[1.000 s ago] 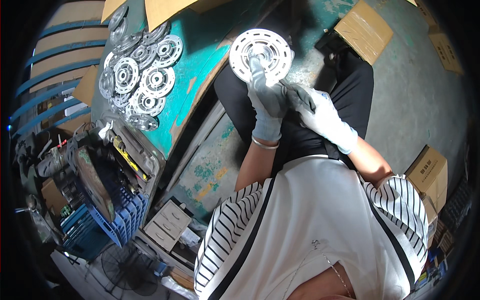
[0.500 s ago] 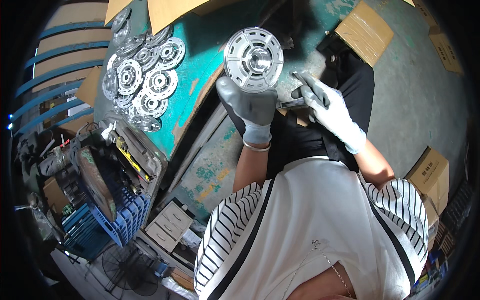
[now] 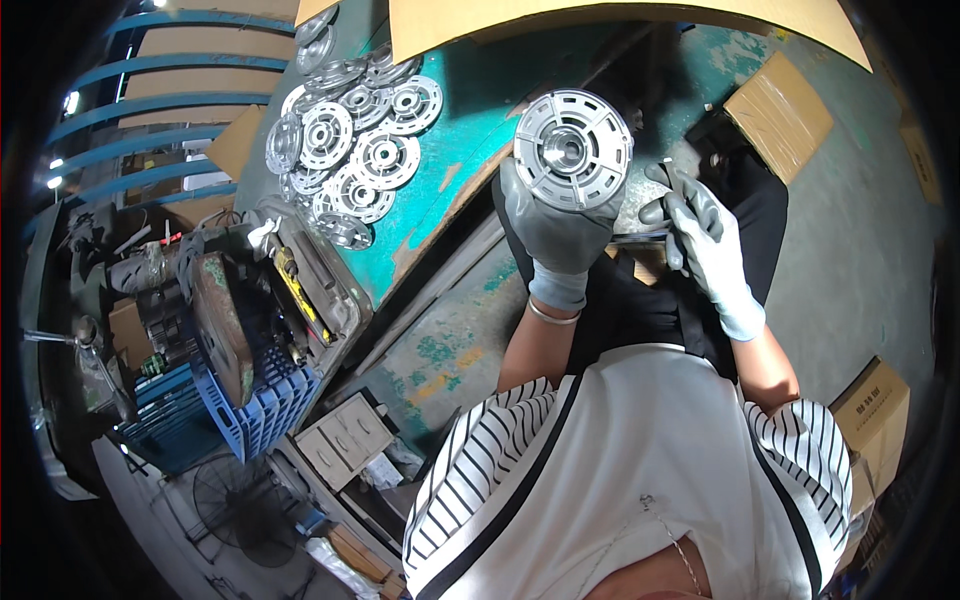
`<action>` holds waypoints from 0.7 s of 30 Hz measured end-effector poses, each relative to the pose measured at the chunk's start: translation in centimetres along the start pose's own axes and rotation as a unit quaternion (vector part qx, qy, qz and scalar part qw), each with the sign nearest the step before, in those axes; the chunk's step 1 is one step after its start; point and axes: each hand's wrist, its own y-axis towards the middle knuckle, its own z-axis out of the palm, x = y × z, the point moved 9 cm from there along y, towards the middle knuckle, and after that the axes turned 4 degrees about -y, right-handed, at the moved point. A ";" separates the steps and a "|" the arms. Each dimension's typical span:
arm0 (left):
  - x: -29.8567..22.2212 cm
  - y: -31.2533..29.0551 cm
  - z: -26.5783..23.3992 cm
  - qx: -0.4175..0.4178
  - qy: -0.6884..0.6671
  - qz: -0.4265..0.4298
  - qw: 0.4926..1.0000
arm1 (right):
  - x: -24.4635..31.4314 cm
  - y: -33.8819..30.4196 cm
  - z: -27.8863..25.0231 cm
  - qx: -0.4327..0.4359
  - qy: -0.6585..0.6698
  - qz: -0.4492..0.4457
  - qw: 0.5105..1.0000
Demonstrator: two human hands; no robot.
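My left hand (image 3: 560, 235), in a grey-coated glove, grips a round silver metal disc (image 3: 603, 140) by its lower edge. The disc has spokes, slots round its rim and a raised hub, and its face is toward me. To the right, my gloved right hand (image 3: 712, 250) is closed round a slim, dark, stick-like tool (image 3: 669, 172), its tip poking up past the fingers; its exact kind is hard to make out. The hand and tool are apart from the disc. On the green table (image 3: 465, 150) at the left lies a heap of similar metal discs (image 3: 388, 158).
Cardboard flaps (image 3: 620, 22) overhang the far side. A taped carton (image 3: 778, 115) stands at the far right, another carton (image 3: 868, 410) at the near right. Left are a blue plastic crate (image 3: 262, 405), a cluttered tool tray (image 3: 300, 270), a drawer cabinet (image 3: 345, 440) and a fan (image 3: 240, 510).
The whole view has shifted, so the table and heap sit further right in the picture. The disc in my left hand has tilted a little. Both hands keep their holds.
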 end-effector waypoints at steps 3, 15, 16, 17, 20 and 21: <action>0.6 -0.2 -0.2 -0.004 -0.079 -0.055 0.995 | 0.5 0.0 0.5 0.008 0.018 0.011 1.000; 0.6 -0.4 0.1 0.055 -0.130 -0.111 0.984 | 1.0 0.2 0.7 0.004 0.020 -0.011 1.000; 0.0 -0.3 0.1 0.069 -0.079 -0.081 0.991 | 1.0 0.3 0.6 0.003 0.009 -0.014 1.000; 0.0 -0.3 0.3 0.070 -0.081 -0.081 0.991 | 0.8 0.3 0.3 0.001 0.008 -0.014 1.000; 0.8 -0.5 0.8 0.062 -0.261 -0.144 0.953 | 0.6 0.5 0.2 0.005 0.010 -0.038 0.999; 1.2 -0.6 1.1 0.060 -0.317 -0.164 0.932 | 0.4 0.7 -0.3 -0.030 -0.007 -0.033 0.999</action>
